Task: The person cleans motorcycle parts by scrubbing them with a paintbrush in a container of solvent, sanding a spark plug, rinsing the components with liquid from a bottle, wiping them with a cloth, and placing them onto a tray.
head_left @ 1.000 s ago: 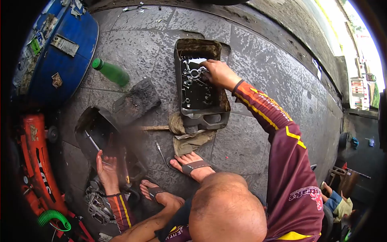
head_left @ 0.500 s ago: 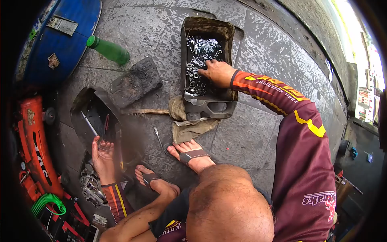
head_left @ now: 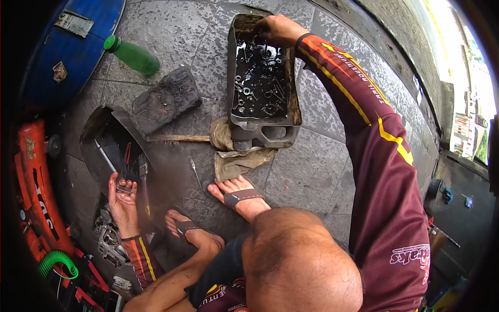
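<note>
My left hand [head_left: 123, 205] is palm up at the lower left with its fingers curled round a small shiny metal part. It is beside a cut dark container [head_left: 91, 151] that holds a pale-shafted tool [head_left: 105, 156] and a brush. My right hand [head_left: 280, 30] reaches over the far end of a cut jerrycan [head_left: 295, 99]. Its fingers are bent down inside and the fingertips are hidden, so what they hold cannot be made out. Dark liquid in the jerrycan covers part of several bolts, nuts and rings [head_left: 247, 92].
A green bottle [head_left: 136, 57], a dark block [head_left: 167, 99], a wooden-handled brush [head_left: 179, 138], a cloth [head_left: 241, 164] and a screwdriver [head_left: 195, 174] lie on the floor. At left are a blue drum [head_left: 70, 57], a red jack [head_left: 44, 187] and a metal engine part [head_left: 110, 242].
My right hand has moved from the middle of the jerrycan to its far end. The liquid has settled and the parts show more clearly. My left hand has kept its curled pose.
</note>
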A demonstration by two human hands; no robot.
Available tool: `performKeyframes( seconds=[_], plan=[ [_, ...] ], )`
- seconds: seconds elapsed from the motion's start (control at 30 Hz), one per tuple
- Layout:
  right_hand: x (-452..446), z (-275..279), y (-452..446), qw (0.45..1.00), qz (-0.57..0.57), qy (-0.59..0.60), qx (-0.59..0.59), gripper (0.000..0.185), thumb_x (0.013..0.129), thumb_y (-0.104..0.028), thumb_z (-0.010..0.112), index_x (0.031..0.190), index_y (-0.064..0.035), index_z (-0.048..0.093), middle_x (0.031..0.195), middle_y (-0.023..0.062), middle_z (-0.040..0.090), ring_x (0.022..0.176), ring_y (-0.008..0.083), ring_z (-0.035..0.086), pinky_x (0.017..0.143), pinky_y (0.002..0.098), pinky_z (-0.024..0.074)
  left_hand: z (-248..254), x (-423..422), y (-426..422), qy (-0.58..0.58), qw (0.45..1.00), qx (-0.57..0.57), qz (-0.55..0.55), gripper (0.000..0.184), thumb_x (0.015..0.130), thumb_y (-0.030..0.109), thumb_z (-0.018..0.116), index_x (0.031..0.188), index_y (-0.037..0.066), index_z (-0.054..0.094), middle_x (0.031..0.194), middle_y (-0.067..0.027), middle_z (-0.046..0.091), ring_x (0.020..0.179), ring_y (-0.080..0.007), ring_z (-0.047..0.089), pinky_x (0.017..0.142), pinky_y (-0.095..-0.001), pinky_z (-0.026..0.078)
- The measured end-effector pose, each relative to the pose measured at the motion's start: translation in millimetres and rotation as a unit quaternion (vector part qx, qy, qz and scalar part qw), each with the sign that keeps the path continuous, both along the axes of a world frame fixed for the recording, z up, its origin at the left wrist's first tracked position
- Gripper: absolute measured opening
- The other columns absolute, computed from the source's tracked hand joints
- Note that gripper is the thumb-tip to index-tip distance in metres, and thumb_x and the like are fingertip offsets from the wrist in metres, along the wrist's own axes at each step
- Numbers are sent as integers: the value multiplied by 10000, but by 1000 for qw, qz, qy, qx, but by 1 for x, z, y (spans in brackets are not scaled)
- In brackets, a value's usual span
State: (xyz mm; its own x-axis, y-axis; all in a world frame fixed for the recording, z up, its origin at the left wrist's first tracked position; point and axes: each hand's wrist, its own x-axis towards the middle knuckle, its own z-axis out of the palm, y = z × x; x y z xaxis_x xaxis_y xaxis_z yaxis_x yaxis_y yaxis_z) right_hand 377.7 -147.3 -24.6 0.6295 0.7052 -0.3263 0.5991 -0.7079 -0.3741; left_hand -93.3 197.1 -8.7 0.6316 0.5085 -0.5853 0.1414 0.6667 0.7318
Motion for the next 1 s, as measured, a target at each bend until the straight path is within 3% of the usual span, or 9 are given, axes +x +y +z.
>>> performKeyframes(
  seconds=[0.13,0.23,0.33,0.47,0.6,0.67,0.87,0.93,1.0],
  plan=[
    [-8,-27,17,988,132,-74,27,639,735,-22,562,1354,-142,464,1257,174,563,1099,367,569,938,413,478,-3,-10,3,7,1000,-8,15,287,986,251,488,1225,94,518,901,-4,585,872,-137,580,893,-354,492],
    [-19,-51,23,972,178,-128,-87,722,771,-165,673,1424,-239,375,1452,134,377,1271,369,442,1006,455,428,-2,-12,1,14,1000,-6,19,285,989,244,483,1228,94,514,901,-5,582,872,-138,578,894,-355,490],
    [-23,-46,15,977,157,-57,-133,749,758,-199,696,1428,-244,365,1433,129,391,1270,377,438,1007,459,427,-1,-12,2,-6,1000,-12,12,285,991,240,477,1233,94,510,899,-4,580,872,-138,574,897,-354,484],
    [-64,-21,-7,958,180,-49,-217,658,748,-78,625,1363,-50,393,1253,239,487,1057,402,583,890,450,491,-2,-12,1,-4,1000,-17,19,286,992,239,475,1236,94,506,896,-5,578,872,-137,569,894,-350,482],
    [-100,-6,-13,947,203,40,-247,388,789,-107,563,1159,8,549,958,240,658,943,375,646,814,442,518,-6,-13,1,10,1000,-15,20,284,991,242,478,1231,93,510,894,-6,579,876,-138,571,890,-348,481],
    [-91,-9,-15,952,227,78,-189,329,762,-91,573,1083,-30,616,945,217,666,926,377,649,803,452,521,-6,-12,2,4,1000,-13,2,284,989,245,483,1226,92,515,893,-9,581,881,-139,574,894,-351,478],
    [-61,-9,-18,987,131,-55,-73,270,739,-53,584,1003,-44,641,983,188,665,968,370,636,839,432,516,-4,-12,6,-6,1000,-10,3,286,988,248,487,1224,91,518,891,-11,582,879,-139,577,893,-350,479],
    [-62,-4,-11,986,124,-50,-99,373,754,-77,592,1126,-64,608,1120,190,625,1047,360,604,900,418,492,-4,-14,5,-5,1000,-10,3,286,988,249,487,1224,91,518,891,-12,582,879,-139,577,894,-350,478],
    [-62,-19,-8,989,139,-55,8,529,761,-107,610,1283,-104,523,1247,186,554,1127,355,558,954,408,464,-5,-16,4,-6,1000,-11,4,286,988,250,487,1224,91,518,892,-12,583,880,-139,577,896,-350,478]
  ],
)
